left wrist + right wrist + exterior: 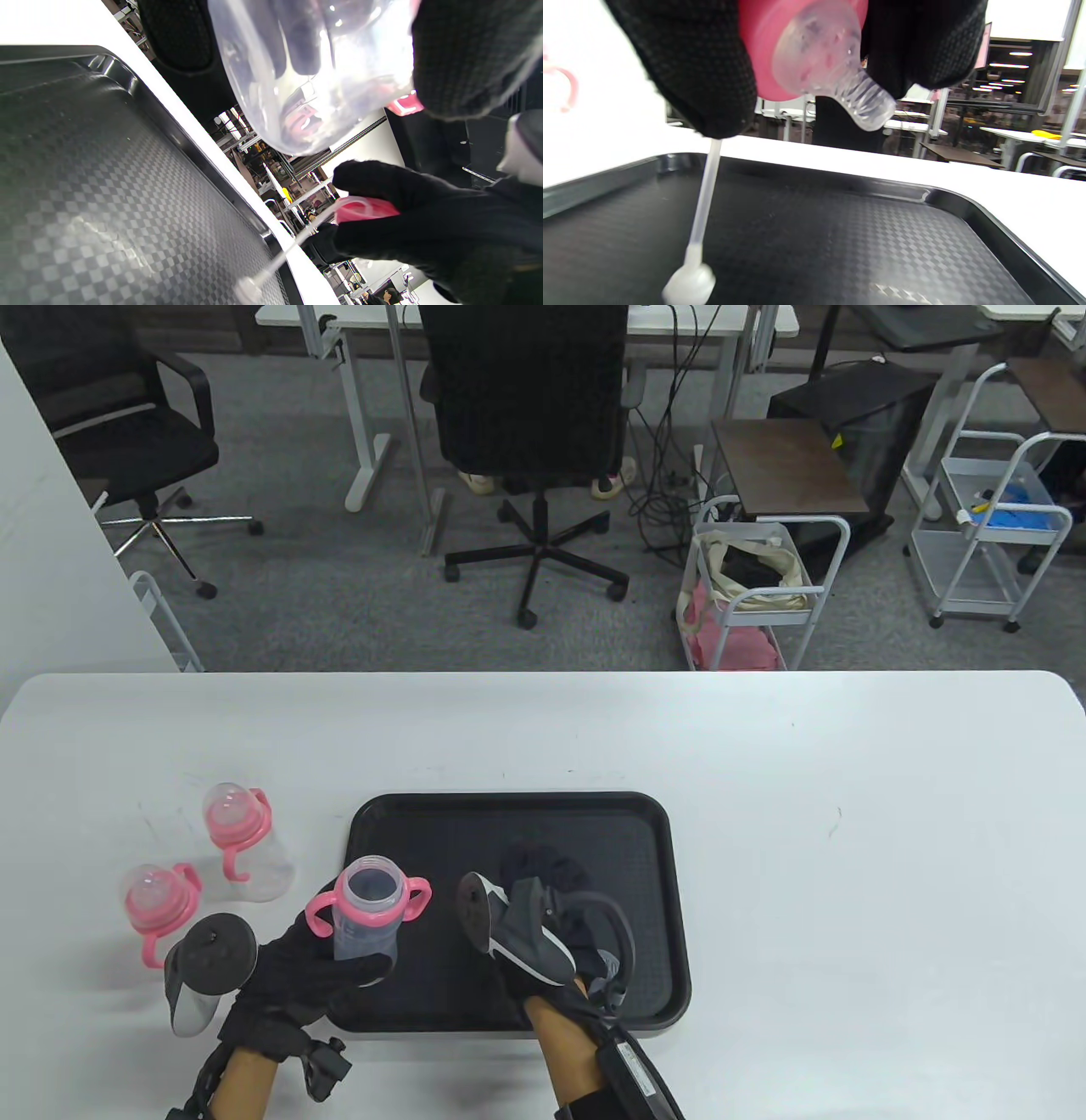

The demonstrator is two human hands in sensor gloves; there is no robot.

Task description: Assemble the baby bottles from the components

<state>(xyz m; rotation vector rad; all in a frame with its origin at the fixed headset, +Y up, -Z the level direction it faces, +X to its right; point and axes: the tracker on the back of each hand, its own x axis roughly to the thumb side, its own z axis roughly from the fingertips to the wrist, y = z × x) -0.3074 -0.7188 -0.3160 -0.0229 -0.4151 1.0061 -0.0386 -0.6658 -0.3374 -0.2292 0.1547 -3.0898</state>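
My left hand grips a clear bottle body with a pink handle ring, upright over the left part of the black tray; its mouth is uncovered. The bottle's base shows in the left wrist view. My right hand holds a pink collar with a clear nipple above the tray; a thin straw with a weighted tip hangs from it and reaches the tray floor. In the left wrist view the right hand and the pink collar are beside the bottle.
Two assembled bottles with pink caps and handles stand on the white table left of the tray, one farther and one nearer. The tray rim runs around the working area. Chairs and carts stand beyond the table's far edge.
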